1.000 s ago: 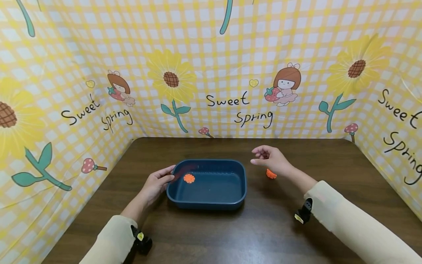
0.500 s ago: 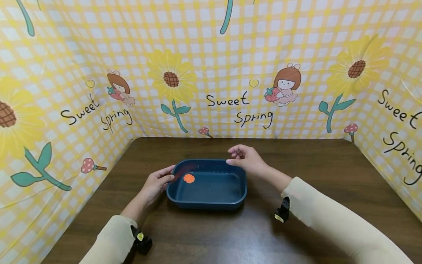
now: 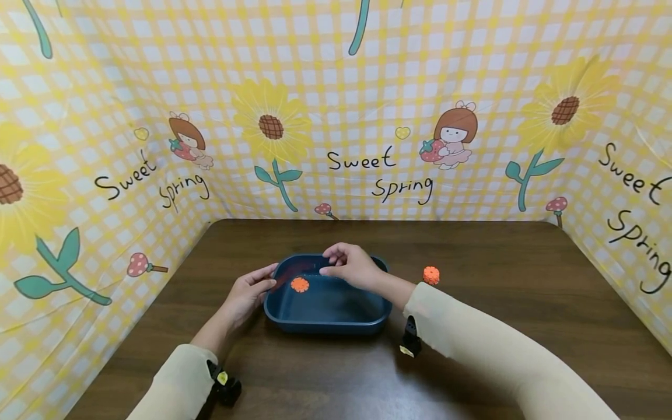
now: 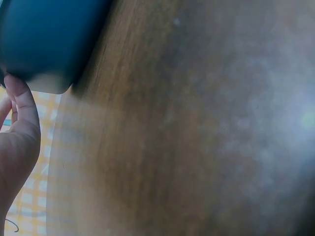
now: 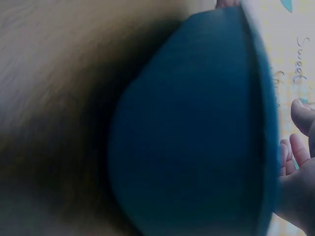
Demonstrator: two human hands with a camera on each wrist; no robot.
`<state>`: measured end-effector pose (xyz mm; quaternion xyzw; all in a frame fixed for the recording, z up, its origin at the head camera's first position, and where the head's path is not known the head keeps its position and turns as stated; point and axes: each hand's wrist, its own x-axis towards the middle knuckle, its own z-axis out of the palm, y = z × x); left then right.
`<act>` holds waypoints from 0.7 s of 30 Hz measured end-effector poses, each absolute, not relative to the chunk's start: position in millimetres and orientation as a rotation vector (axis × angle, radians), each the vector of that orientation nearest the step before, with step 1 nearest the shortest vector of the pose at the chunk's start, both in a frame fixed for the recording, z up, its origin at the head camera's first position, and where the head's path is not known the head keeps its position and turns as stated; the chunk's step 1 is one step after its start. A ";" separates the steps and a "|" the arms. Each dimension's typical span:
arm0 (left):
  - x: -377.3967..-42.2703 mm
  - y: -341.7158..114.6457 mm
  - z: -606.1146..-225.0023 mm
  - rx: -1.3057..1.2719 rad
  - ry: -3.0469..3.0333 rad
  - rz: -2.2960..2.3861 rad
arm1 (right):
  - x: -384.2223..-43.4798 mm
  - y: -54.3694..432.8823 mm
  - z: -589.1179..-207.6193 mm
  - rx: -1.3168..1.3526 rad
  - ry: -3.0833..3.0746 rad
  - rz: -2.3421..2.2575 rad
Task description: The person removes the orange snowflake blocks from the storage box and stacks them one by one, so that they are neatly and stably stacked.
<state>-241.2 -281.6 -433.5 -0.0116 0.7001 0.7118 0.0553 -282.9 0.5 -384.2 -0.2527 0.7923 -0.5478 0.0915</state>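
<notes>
A dark blue rectangular tray (image 3: pixel 328 328) stands on the table. My left hand (image 3: pixel 247 294) holds its left rim, thumb at the rim and fingers along the outer side; the left wrist view shows that hand (image 4: pixel 19 128) at the tray's corner (image 4: pixel 44 39). An orange disc (image 3: pixel 300 284) with a scalloped edge lies inside, at the left. Over the tray's back right part is my right hand (image 3: pixel 354 268), thumb and fingers apart with nothing visible between them. In the right wrist view, this hand (image 5: pixel 298 182) shows beyond the tray's rim (image 5: pixel 263 123).
A small stack of orange scalloped discs (image 3: pixel 431 275) sits on the brown wooden table (image 3: pixel 499 262), right of the tray. Yellow checked cloth (image 3: pixel 336 105) hangs behind the table and along both sides. Each sleeve end carries a small black camera (image 3: pixel 411 337).
My right hand has moved left from above the orange stack to over the tray, uncovering the stack. My left hand and the tray stay put, and the disc inside has not moved.
</notes>
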 end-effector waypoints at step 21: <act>-244.8 -283.4 -437.9 0.007 2.109 2.180 | -283.1 -69.4 -412.5 -0.735 2.380 -1.401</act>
